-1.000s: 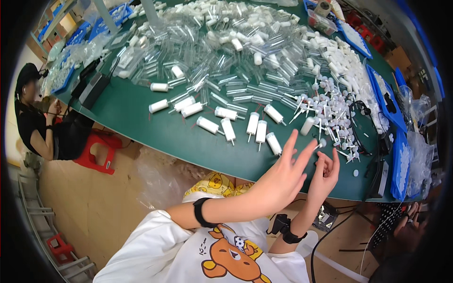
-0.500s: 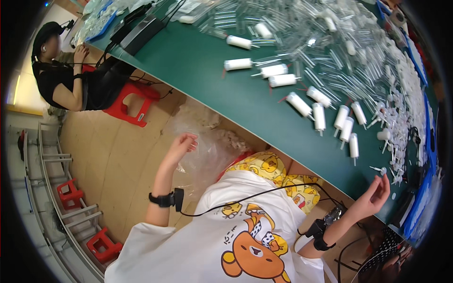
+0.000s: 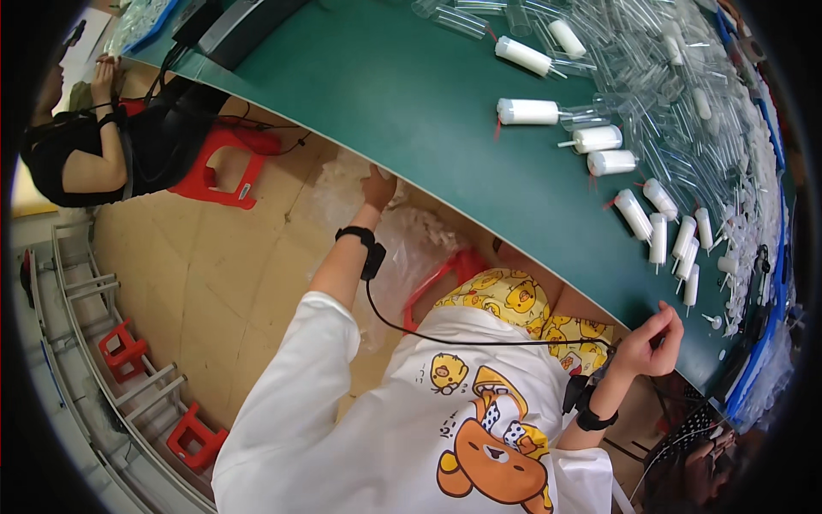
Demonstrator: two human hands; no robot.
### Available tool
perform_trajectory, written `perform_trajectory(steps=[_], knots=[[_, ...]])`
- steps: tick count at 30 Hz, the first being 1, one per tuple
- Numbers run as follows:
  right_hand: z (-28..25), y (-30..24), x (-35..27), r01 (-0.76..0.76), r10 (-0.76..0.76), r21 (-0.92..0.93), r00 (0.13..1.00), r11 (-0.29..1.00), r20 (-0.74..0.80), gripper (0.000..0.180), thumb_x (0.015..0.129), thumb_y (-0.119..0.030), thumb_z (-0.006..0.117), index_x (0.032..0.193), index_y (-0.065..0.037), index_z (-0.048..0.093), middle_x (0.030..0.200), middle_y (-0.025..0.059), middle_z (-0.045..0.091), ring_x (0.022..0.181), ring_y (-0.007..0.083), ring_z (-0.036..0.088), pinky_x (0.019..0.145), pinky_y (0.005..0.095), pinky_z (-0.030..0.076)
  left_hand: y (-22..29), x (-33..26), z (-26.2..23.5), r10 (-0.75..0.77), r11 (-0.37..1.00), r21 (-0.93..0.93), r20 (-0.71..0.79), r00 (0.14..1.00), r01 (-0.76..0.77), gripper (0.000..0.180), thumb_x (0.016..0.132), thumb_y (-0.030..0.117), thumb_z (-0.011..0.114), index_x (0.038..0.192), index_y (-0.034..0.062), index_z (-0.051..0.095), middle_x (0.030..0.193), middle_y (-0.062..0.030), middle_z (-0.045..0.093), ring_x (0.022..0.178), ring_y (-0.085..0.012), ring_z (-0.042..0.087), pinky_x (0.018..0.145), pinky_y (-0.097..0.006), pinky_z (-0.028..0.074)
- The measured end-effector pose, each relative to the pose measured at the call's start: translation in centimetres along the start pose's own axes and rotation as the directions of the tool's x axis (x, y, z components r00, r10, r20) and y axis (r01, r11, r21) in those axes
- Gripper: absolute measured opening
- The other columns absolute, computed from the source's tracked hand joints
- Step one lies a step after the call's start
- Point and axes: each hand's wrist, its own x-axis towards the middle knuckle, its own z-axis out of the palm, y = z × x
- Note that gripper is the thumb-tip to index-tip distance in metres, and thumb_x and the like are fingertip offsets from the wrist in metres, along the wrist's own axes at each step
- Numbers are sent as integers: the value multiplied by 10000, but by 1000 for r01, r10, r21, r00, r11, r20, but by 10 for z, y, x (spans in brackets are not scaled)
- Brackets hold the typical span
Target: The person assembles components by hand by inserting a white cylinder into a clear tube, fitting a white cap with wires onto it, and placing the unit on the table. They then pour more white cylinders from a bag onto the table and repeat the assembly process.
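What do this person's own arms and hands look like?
The left hand and right hand are ungloved. Loose white fabric sleeves end near the elbows; black wrist straps carry small black boxes, with a thin black cable leading from the left.

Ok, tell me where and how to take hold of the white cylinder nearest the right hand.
Probably best to pinch the white cylinder across the middle of its barrel, coming from above with the right hand. It lies on its side on the green table, its thin tip pointing toward the near edge, so the barrel offers the wider hold.
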Motion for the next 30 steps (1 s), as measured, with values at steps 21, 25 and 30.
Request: perform_trajectory(steps=[21,25,30], knots=[[-1,1,-6,-22,16,-65,996,998,-89,160,820,15,469,696,102,518,587,126,539,510,200,407,531,316,353,-35,44,-103,-376,674,-654,95,922,343,278,889,199,474,1004,-5,622,907,-160,647,784,-253,634,751,-317,494],[1,-4,-2,-1,-2,-47,998,999,-57,159,831,31,473,689,89,515,593,125,538,505,188,404,505,299,342,-29,59,-138,-462,555,-739,109,880,383,278,898,193,465,1002,-12,621,907,-155,646,779,-240,634,749,-309,495],[-2,-5,1,-21,21,30,1000,999,0,176,846,39,469,678,80,503,591,122,536,498,167,407,473,277,324,-34,16,-205,-520,369,-871,96,849,324,289,926,170,429,997,-43,611,904,-135,638,775,-190,625,742,-278,492]])
